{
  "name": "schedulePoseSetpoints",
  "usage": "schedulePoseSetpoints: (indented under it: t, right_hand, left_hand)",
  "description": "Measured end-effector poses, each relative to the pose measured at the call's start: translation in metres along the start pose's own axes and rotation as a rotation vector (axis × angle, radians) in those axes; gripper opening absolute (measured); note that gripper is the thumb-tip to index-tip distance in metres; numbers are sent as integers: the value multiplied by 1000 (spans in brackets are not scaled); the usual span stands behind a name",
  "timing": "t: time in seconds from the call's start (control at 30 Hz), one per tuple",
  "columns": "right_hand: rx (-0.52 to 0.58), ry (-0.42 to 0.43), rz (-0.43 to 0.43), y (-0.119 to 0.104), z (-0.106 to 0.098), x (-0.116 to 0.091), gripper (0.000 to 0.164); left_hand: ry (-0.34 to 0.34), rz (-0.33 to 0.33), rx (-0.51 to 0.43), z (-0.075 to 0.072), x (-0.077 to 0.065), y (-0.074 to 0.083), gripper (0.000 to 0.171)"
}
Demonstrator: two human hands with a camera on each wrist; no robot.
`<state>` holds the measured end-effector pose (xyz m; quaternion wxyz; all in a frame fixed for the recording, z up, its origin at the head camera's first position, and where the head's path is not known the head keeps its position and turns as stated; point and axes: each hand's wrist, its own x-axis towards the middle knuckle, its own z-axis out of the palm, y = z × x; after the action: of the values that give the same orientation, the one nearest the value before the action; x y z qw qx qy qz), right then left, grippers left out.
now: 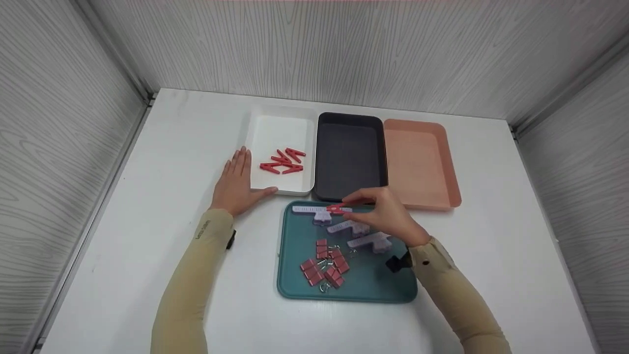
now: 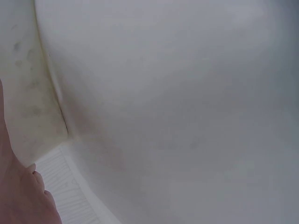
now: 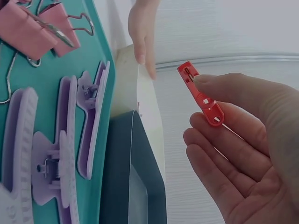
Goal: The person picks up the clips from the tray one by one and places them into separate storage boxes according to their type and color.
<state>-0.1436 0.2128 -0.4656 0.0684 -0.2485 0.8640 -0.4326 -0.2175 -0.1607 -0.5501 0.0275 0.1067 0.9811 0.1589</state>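
My right hand (image 1: 388, 212) pinches a red clothespin (image 3: 202, 95) between thumb and fingers, above the teal tray (image 1: 290, 290). My left hand (image 1: 233, 187) rests along the left side of the white tray (image 1: 280, 189), fingers straight, with the thumb at its front edge. Inside the white tray lie several red clothespins (image 1: 293, 168). Under and beside my right hand, three long purple clips (image 1: 322, 216) lie on the teal tray. Several pink binder clips (image 1: 310, 272) with metal handles are bunched on its front left part. The left wrist view mostly shows a white surface.
A black tray (image 1: 351, 162) stands right of the white one, and a salmon-pink tray (image 1: 420, 164) right of that, all in one row behind the teal tray. The white table (image 1: 132, 221) is bordered by grey wood-grain panels (image 1: 314, 54) at the back and sides.
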Motion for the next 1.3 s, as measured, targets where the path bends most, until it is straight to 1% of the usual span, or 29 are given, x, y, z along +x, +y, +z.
schedulePoseSetpoints:
  t: [0.17,0.47,0.6,0.8,0.93,1.13,1.3]
  right_hand:
    - [9,12,-41,-2,5,11,27]
    - [64,32,-62,-8,13,28,28]
    - [71,52,-72,-9,18,39,27]
    - [67,84,-85,-11,26,54,27]
    - [67,123,-64,-10,30,66,25]
    - [58,191,-7,-6,33,89,26]
    - [90,232,24,-3,34,107,25]
  left_hand:
    - [7,3,2,0,-1,0,126]
    - [21,10,-3,-1,-3,-1,127]
    - [21,10,-10,-1,-3,-1,127]
    - [6,4,5,0,-3,-1,126]
    - [10,5,0,-1,-3,-2,127]
    - [19,15,-10,-1,-2,-2,127]
    - [11,12,-16,-1,-2,0,128]
